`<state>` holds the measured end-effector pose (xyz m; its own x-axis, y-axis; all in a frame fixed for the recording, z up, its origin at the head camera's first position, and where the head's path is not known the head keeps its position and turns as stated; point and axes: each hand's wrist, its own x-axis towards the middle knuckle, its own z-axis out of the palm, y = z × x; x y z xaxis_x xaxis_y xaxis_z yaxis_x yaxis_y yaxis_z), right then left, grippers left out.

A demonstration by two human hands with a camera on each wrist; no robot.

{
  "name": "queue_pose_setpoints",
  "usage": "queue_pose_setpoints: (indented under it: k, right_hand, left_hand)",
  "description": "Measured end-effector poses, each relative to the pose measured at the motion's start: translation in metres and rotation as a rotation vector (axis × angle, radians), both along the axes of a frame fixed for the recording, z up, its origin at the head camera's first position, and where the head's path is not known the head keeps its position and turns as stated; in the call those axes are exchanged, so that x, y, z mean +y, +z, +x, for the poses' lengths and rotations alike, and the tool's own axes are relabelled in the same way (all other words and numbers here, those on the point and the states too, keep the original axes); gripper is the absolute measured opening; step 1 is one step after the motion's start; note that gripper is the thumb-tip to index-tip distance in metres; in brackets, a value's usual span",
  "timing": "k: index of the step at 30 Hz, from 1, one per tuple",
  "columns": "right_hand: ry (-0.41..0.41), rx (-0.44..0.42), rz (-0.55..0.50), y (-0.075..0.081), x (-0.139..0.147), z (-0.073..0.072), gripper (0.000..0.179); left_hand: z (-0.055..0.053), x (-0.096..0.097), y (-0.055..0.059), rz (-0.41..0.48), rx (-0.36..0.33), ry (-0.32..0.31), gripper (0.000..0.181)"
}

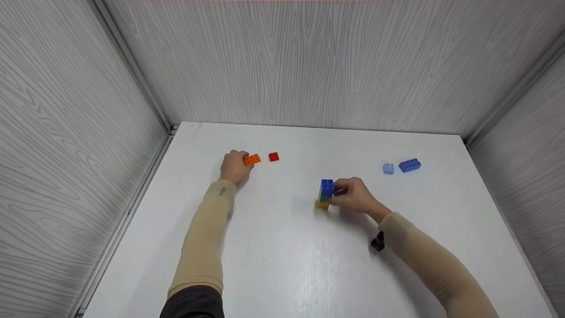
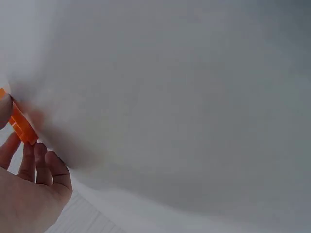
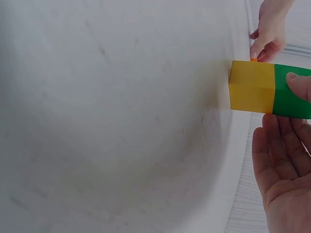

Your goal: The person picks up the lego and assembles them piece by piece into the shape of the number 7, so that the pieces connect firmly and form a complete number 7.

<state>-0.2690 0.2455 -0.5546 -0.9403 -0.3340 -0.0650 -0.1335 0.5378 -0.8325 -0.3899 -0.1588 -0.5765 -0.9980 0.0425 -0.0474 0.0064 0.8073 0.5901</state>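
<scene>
At the back left of the table, my left hand [image 1: 234, 168] pinches an orange toy building brick [image 1: 253, 159] between thumb and fingers. The left wrist view shows the thumb on one side of the orange brick [image 2: 22, 124] and fingertips on the other. My right hand [image 1: 355, 194] grips an upright stack of bricks near the table's middle: blue [image 1: 326, 187] on top, green beneath, yellow [image 1: 323, 205] at the bottom. In the right wrist view, the thumb presses the green brick [image 3: 287, 104] above the yellow brick [image 3: 251, 87], which is at or just above the tabletop.
A small red brick [image 1: 273, 157] lies just right of the orange one. Toward the back right lie a light blue brick [image 1: 388, 168] and a longer blue brick [image 1: 410, 165]. Wood-grain panels wall the white table [image 1: 273, 247] at the back and sides.
</scene>
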Motion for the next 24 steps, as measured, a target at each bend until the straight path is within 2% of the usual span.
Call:
queue_pose_setpoints:
  k: [9,16,24]
  right_hand:
    - [0.023,0.030,-0.036,-0.003,0.000,-0.001,0.034]
    - [0.013,0.011,-0.023,-0.003,0.001,-0.001,0.035]
    - [0.000,-0.007,-0.014,-0.002,0.000,0.000,0.036]
  left_hand:
    - [-0.006,-0.003,-0.007,0.055,0.017,0.003,0.039]
    - [0.003,-0.005,-0.002,0.125,-0.035,0.033,0.042]
    - [0.015,-0.001,0.006,0.215,-0.026,0.012,0.041]
